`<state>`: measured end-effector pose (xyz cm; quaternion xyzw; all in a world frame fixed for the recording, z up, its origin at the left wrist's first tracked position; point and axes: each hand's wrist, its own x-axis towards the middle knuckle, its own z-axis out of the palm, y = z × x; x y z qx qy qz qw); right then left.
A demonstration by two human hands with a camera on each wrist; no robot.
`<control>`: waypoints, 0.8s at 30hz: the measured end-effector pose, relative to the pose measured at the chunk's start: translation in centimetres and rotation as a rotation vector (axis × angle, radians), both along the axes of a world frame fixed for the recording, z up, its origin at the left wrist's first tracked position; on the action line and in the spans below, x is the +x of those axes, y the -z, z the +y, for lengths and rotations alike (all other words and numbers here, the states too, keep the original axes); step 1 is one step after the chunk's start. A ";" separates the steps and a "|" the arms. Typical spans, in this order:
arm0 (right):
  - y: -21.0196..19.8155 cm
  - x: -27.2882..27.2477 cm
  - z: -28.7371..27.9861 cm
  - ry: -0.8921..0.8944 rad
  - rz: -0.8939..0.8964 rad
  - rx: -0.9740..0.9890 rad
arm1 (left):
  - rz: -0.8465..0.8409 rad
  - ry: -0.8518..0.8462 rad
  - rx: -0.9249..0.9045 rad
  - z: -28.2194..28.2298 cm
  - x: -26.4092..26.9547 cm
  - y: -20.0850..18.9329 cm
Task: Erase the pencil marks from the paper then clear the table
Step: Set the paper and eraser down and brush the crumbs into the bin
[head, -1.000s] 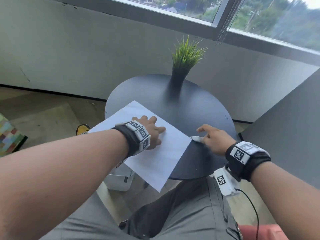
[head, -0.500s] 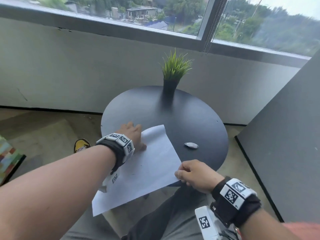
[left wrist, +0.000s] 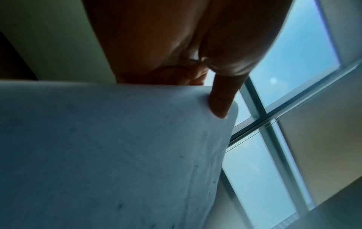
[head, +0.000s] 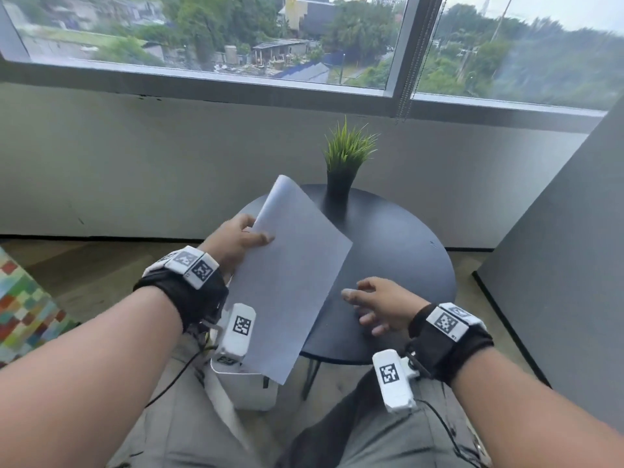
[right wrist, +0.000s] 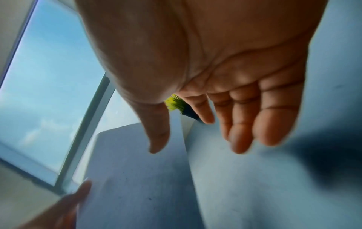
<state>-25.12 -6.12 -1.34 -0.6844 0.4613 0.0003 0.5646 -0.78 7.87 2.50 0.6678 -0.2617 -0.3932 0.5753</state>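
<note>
Head view takes in the whole scene: the left hand grips the sheet of paper by its left edge, thumb on the near face and fingers behind, and holds it lifted off the round black table, tilted, its top corner curling toward the wall and its lower corner hanging past the table's near edge above a white bin on the floor. The right hand hovers over the near part of the table just beside the paper's right edge, fingers loosely spread and grasping nothing. A potted grass plant stands at the table's far side, under the window. No eraser can be made out on the table in this view. Only the left wrist view shows the grip from underneath: the palm and one finger press against the sheet's upper edge near a corner, and the paper's surface carries faint dark specks and lines that the head view does not resolve. The right wrist view alone shows the open palm from below, thumb and fingers extended and apart from the sheet, with the plant's green tips peeking between thumb and forefinger and the other hand's fingertips at the paper's edge in the lower left corner.
</note>
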 end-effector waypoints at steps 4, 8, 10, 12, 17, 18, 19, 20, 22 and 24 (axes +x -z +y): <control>-4.1 0.6 -1.3 0.057 -0.230 0.000 | 0.200 0.029 -0.337 1.1 -1.5 -3.3; -7.7 0.7 -1.5 -0.027 -0.350 -0.155 | 0.140 0.079 -0.426 1.5 -2.1 -5.0; -9.0 0.3 -1.7 -0.010 -0.392 -0.303 | 0.049 0.105 -0.387 1.9 -2.3 -5.6; -10.1 -0.5 -1.7 0.061 -0.441 -0.467 | -0.001 0.092 -0.355 2.4 -2.4 -5.7; -11.6 -1.6 -0.6 0.103 -0.517 -0.704 | -0.079 -0.029 -0.315 2.6 -2.6 -5.6; -11.7 -1.6 -0.3 0.085 -0.506 -0.740 | -0.093 -0.053 -0.303 2.5 -2.6 -5.6; -11.5 -1.6 -0.3 0.078 -0.490 -0.764 | -0.110 -0.081 -0.289 2.4 -2.7 -5.4; -11.3 -1.5 -0.4 0.076 -0.470 -0.777 | -0.125 -0.101 -0.267 2.3 -2.7 -5.2; -10.4 -1.6 -0.8 0.057 -0.399 -0.779 | -0.158 -0.118 -0.167 2.0 -2.5 -4.2; -8.9 -1.8 -1.3 -0.008 -0.272 -0.729 | -0.205 -0.080 -0.014 1.7 -2.3 -2.9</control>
